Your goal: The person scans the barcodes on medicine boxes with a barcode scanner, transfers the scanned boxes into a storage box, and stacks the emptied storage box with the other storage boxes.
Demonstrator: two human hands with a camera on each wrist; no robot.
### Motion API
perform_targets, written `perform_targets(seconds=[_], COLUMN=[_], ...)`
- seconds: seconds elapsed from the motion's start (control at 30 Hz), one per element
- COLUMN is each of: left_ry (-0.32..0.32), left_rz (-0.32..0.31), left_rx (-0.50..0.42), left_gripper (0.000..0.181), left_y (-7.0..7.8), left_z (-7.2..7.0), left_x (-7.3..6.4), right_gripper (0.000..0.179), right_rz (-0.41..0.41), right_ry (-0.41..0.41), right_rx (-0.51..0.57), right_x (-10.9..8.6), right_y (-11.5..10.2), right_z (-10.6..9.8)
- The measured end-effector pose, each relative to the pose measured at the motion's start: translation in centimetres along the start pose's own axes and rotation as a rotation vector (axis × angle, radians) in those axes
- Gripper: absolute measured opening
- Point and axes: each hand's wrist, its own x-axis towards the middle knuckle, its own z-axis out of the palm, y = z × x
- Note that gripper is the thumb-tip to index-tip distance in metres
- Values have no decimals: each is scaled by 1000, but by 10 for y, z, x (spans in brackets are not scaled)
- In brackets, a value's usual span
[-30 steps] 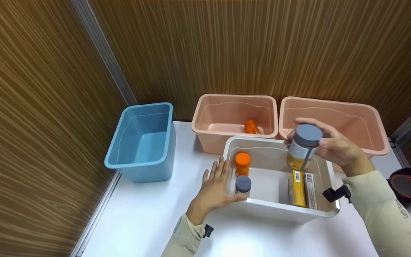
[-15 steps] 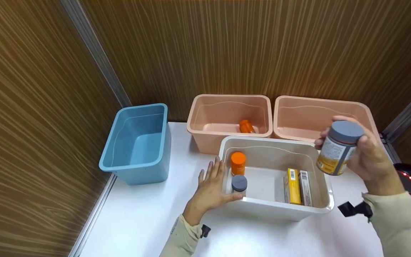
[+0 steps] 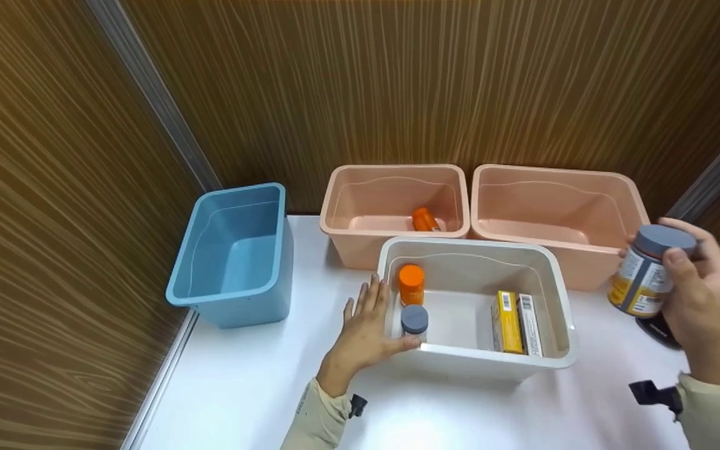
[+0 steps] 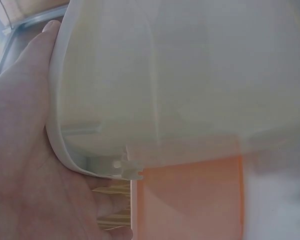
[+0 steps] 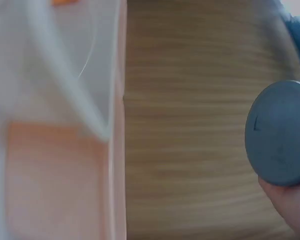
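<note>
My right hand (image 3: 700,294) grips a clear jar (image 3: 638,281) with a grey lid and a yellow-and-white label. It is held up right of the white bin (image 3: 460,362), slightly tilted; the right wrist view shows the grey lid (image 5: 280,132) from above. My left hand (image 3: 360,337) rests with extended fingers against the bin's left front corner, thumb on the front rim. Inside the bin, an orange-capped bottle (image 3: 411,284) and a smaller grey-capped bottle (image 3: 414,320) stand at the left. A yellow box (image 3: 507,322) and a white box (image 3: 530,325) stand at the right.
Behind the white bin are two peach bins; the left one (image 3: 391,234) holds an orange bottle (image 3: 424,220) lying down, the right one (image 3: 554,244) stands beside it. A blue bin (image 3: 225,297) is at the left. A black device (image 3: 660,331) sits partly hidden behind the jar.
My right hand has carried the jar from above the white bin out to the right, past its right wall. My left hand has stayed on the bin's corner.
</note>
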Motion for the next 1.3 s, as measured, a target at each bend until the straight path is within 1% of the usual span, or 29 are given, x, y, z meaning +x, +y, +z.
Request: perform_targets(seconds=[0.07,0.17,0.23,0.3,0.37,0.43,0.53,0.63,0.7,0.77,0.87,0.93,0.97,1.1,1.2,1.3], left_ry=[0,-2,4,12,10,7,1,0,-3,1,6,8,10,15,11,6], left_rz=[-5,-6,-7,-3,-6,-8,-10,-16,-20,-17,-14,-17,-20,-23,-21,-22], left_rx=[-13,-24,-18,-18,-20,-30,-33,-31,-24,-16,-2,-4,-2,-4,-9,-18], left_gripper=[125,125,125,125,124,124,123,123,123,123,125,125,125,125,125,125], left_y=[0,0,0,0,1,2,3,3,2,1,-1,-1,-1,-2,-1,-1], left_z=[0,0,1,2,3,4,4,3,1,1,0,0,0,0,0,1], left_x=[1,1,1,0,0,0,0,0,0,1,1,0,0,0,0,0], right_gripper=[47,52,54,56,56,56,56,57,58,59,61,62,63,65,63,61], right_rz=[2,62,113,149,149,168,223,301,341,367,381,380,380,378,367,370], right_ry=[116,311,419,493,555,607,678,721,760,781,798,778,768,744,739,734], right_rx=[-80,-326,-521,-699,-812,-876,-926,-917,-827,-792,-778,-865,-886,-920,-931,-966], right_x=[-5,-15,-20,-27,-31,-36,-43,-48,-49,-52,-55,-58,-59,-62,-66,-70], right_y=[0,1,4,10,17,24,33,41,45,50,54,55,56,58,60,61], right_z=[-9,-25,-37,-50,-65,-78,-94,-105,-111,-117,-124,-126,-126,-127,-126,-123])
